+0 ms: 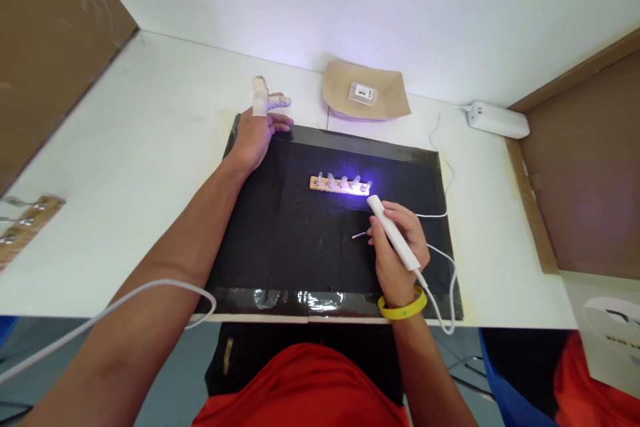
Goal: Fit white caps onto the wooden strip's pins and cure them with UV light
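Fingers of the right hand (393,263), wrapped around a white lamp (393,233), partly hide a thin rod (359,235) in the head view. Violet glare blurs clear pieces (343,181) on a wooden strip (340,190) at mid-mat, just beyond the lamp's tip. The left hand (255,137), loosely spread, rests at the black mat (310,247)'s far corner. A cardboard tray (333,90) holds a clear box (363,94), its label unreadable.

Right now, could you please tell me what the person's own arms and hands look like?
The left hand wears wrinkled, off-white covers on two digits. The right hand shows no such covers, but a yellow wristband circles its wrist. Both forearms are without sleeves as far as the view shows.
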Action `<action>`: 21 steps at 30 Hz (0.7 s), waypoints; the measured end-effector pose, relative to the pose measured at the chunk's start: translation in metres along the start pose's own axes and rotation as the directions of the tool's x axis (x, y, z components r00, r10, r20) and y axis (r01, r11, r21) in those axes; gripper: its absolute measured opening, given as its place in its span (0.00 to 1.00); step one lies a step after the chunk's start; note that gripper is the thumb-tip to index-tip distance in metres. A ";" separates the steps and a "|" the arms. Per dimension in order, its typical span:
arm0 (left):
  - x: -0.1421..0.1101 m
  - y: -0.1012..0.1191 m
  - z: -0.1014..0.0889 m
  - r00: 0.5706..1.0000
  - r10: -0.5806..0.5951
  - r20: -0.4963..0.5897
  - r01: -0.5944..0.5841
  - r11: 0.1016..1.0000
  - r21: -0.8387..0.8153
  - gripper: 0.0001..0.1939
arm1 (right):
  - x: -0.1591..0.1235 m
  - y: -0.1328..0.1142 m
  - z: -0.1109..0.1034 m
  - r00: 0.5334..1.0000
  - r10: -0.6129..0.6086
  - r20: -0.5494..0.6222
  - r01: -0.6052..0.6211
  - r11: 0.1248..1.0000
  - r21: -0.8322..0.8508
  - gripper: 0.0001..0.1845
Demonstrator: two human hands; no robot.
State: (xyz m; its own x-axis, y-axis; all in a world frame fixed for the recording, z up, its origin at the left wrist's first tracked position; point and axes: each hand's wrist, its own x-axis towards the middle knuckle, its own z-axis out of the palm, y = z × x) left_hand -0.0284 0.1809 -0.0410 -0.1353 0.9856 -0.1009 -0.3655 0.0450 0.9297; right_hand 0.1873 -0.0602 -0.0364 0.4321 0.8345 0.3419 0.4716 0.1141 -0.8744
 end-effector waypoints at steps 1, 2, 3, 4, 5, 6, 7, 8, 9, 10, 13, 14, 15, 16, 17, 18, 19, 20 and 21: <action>0.001 -0.001 0.000 1.000 -0.004 0.004 0.004 1.000 -0.001 0.26 | 0.000 0.000 0.000 1.000 0.004 0.004 -0.004 1.000 0.004 0.10; 0.001 -0.001 -0.001 1.000 -0.009 0.007 0.009 1.000 0.000 0.26 | -0.001 -0.001 0.000 1.000 0.007 0.009 -0.007 1.000 0.007 0.10; 0.002 -0.002 -0.001 1.000 -0.012 0.006 0.012 1.000 0.004 0.27 | -0.001 -0.001 0.000 1.000 0.011 0.013 -0.011 1.000 0.009 0.10; 0.002 -0.002 -0.001 1.000 -0.012 0.004 0.012 1.000 0.009 0.27 | -0.001 -0.001 0.001 1.000 0.015 0.017 -0.015 1.000 0.012 0.10; 0.002 -0.003 -0.002 1.000 -0.007 0.000 0.007 1.000 0.016 0.26 | -0.001 -0.001 0.001 1.000 0.017 0.021 -0.017 1.000 0.016 0.10; 0.002 -0.003 -0.002 1.000 0.002 -0.005 -0.002 1.000 0.021 0.25 | -0.001 -0.001 0.001 1.000 0.019 0.025 -0.019 1.000 0.021 0.10; 0.002 -0.003 -0.002 1.000 0.011 -0.007 -0.011 1.000 0.024 0.24 | -0.001 -0.002 0.001 0.999 0.019 0.030 -0.020 0.999 0.025 0.10; 0.002 -0.003 -0.002 1.000 0.020 -0.006 -0.020 1.000 0.024 0.23 | -0.001 -0.002 0.001 0.999 0.018 0.035 -0.019 0.999 0.028 0.10; 0.001 -0.003 -0.002 1.000 0.028 -0.005 -0.028 0.999 0.023 0.23 | -0.001 -0.002 0.001 0.999 0.018 0.040 -0.019 0.999 0.030 0.10; 0.000 -0.003 -0.002 0.999 0.034 -0.003 -0.034 0.999 0.022 0.22 | -0.002 -0.002 0.000 0.999 0.019 0.047 -0.021 0.999 0.031 0.10; -0.001 -0.003 -0.003 0.999 0.043 0.001 -0.043 0.999 0.010 0.23 | -0.003 -0.003 0.000 0.997 0.034 0.072 -0.038 0.998 0.048 0.10; -0.001 -0.003 -0.003 0.999 0.041 0.002 -0.041 0.999 0.002 0.24 | -0.003 -0.004 0.000 0.996 0.041 0.080 -0.046 0.997 0.060 0.09; -0.001 -0.003 -0.003 0.999 0.034 0.007 -0.034 0.999 -0.007 0.24 | -0.004 -0.005 0.000 0.995 0.048 0.086 -0.054 0.996 0.073 0.09; -0.001 -0.003 -0.003 1.000 0.026 0.014 -0.026 1.000 -0.014 0.25 | -0.004 -0.005 0.000 0.995 0.051 0.088 -0.059 0.995 0.085 0.09; 0.000 -0.003 -0.003 1.000 0.017 0.022 -0.017 1.000 -0.015 0.26 | -0.005 -0.006 0.000 0.995 0.052 0.087 -0.061 0.993 0.097 0.09; 0.000 -0.003 -0.003 1.000 0.010 0.029 -0.009 1.000 -0.010 0.27 | -0.005 -0.006 0.000 0.995 0.051 0.083 -0.060 0.992 0.107 0.09; 0.000 -0.003 -0.004 0.999 0.006 0.034 -0.006 1.000 0.001 0.28 | -0.005 -0.007 0.001 0.996 0.049 0.079 -0.057 0.992 0.115 0.09; 0.000 -0.002 -0.003 0.999 0.007 0.032 -0.007 1.000 0.014 0.28 | -0.005 -0.007 0.001 0.996 0.048 0.076 -0.057 0.991 0.119 0.10; 0.000 -0.002 -0.003 1.000 0.010 0.025 -0.010 1.000 0.025 0.27 | -0.005 -0.007 0.001 0.996 0.050 0.076 -0.059 0.991 0.121 0.09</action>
State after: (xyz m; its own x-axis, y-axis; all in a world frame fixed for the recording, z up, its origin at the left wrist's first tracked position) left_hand -0.0306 0.1799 -0.0442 -0.1156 0.9898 -0.0830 -0.3410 0.0390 0.9393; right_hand 0.1806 -0.0650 -0.0322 0.3953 0.8778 0.2705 0.3483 0.1292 -0.9284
